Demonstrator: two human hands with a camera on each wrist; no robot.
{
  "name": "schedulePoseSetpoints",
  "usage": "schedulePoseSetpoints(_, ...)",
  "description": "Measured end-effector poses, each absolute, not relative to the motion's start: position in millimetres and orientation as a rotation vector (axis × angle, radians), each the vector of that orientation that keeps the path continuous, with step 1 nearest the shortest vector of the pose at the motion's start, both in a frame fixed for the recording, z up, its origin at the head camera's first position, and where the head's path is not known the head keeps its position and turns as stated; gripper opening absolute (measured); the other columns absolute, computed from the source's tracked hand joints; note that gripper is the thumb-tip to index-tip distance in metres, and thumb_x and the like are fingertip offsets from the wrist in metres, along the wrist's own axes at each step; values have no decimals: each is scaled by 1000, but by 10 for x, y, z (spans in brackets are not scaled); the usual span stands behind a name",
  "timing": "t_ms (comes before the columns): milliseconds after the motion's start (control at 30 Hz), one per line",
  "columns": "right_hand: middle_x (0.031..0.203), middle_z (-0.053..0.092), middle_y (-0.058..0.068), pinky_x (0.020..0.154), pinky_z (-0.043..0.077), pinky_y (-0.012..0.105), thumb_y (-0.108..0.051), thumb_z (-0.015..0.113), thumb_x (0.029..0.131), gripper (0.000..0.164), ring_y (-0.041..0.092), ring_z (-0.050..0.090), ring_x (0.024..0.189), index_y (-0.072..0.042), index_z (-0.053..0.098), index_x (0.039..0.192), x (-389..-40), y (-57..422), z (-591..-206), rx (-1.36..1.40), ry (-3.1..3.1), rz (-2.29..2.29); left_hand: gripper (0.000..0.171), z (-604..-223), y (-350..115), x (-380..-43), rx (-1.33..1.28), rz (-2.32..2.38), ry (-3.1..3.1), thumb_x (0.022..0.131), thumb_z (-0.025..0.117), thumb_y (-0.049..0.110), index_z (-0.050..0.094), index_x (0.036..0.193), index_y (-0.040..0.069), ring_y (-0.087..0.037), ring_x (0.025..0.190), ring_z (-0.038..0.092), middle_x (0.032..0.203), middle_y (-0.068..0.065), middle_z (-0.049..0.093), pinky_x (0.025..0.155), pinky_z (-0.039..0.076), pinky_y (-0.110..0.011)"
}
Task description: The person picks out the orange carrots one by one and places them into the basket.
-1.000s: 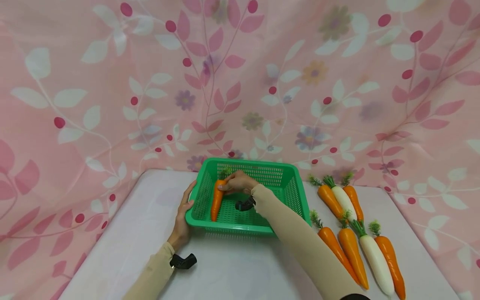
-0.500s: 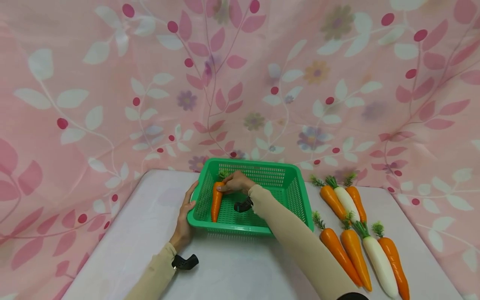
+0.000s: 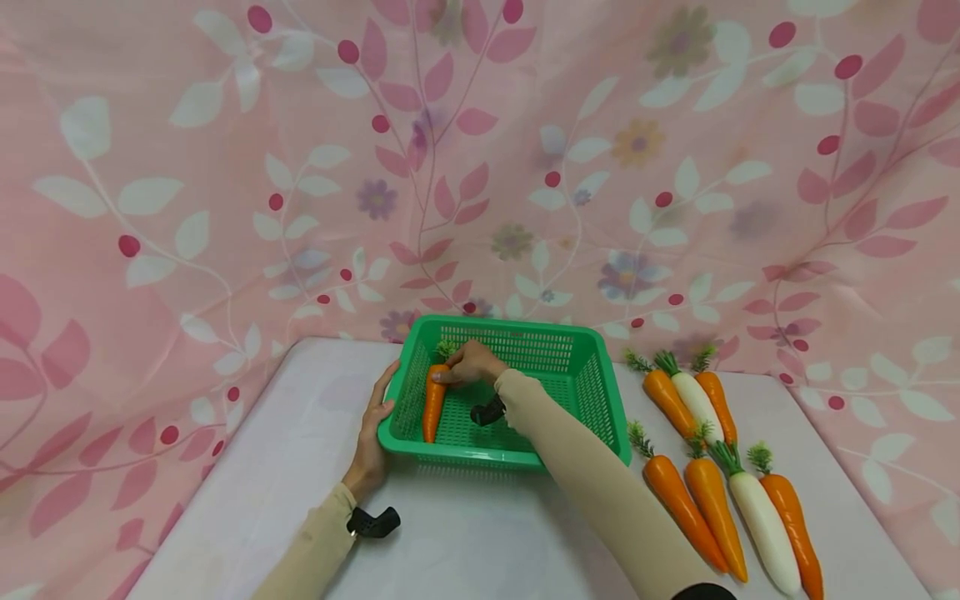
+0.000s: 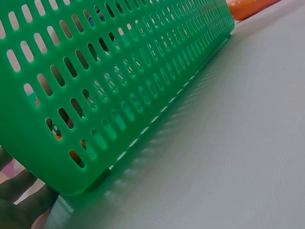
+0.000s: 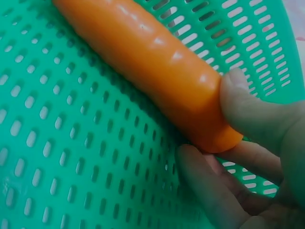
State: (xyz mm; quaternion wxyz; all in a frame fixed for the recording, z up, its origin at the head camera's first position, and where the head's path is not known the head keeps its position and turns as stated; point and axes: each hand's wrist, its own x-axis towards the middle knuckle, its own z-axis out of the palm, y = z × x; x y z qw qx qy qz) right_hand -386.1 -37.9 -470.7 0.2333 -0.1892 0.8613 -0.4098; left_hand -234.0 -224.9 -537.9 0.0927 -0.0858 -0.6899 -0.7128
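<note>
Head view: right hand (image 3: 471, 364) holds carrot (image 3: 432, 402) against basket (image 3: 600, 400) left wall.

A green slotted basket (image 4: 109, 71) fills the left and upper part, its side wall standing on the pale surface (image 4: 228, 157). Fingers (image 4: 21, 198) touch its near lower corner. Far right, an orange carrot (image 4: 248, 5) lies beyond.

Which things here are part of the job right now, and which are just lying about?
In use: carrot gripped by the right hand; green basket steadied by the left hand.

Lying about: five carrots and two white radishes on the table; floral backdrop.
</note>
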Motion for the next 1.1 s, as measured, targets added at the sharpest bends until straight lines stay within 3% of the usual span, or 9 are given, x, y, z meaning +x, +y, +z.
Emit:
schedulePoseSetpoints(333,117,78,16,87,61,40,-36,79,96,43,27,77,95,-1,79,123,-3816,-321,-4649,-600,2363,-1093,61,-5369,-2253,-2351,-236,-2111,-2056,108,24,30,23,169,38,-24,158,19,176,9,17,123,14,-55)
schedulePoseSetpoints(633,131,69,28,91,62,47,-37,79,97,61,38,76,106,8,67,136,-3804,-265,-4593,-553,2298,-1102,60,-5353,-2273,-2331,-280,-2108,-2066,110,21,27,26,169,36,-24,159,21,176,9,18,123,17,-47)
schedulePoseSetpoints(800,121,75,24,88,63,45,-41,77,97,56,36,76,105,6,73,127,-3827,-156,-4538,-536,2312,-1019,61,-5369,-2263,-2330,-289,-2120,-2053,109,22,28,27,169,35,-26,159,20,176,8,18,123,15,-54)
schedulePoseSetpoints(1100,128,74,23,93,61,46,-42,70,102,59,35,74,114,4,66,139,-3895,277,-4274,-508,2309,-1053,61,-5352,-2275,-2337,-272,-2115,-2043,108,23,25,29,168,31,-29,157,22,176,4,18,122,18,-54)
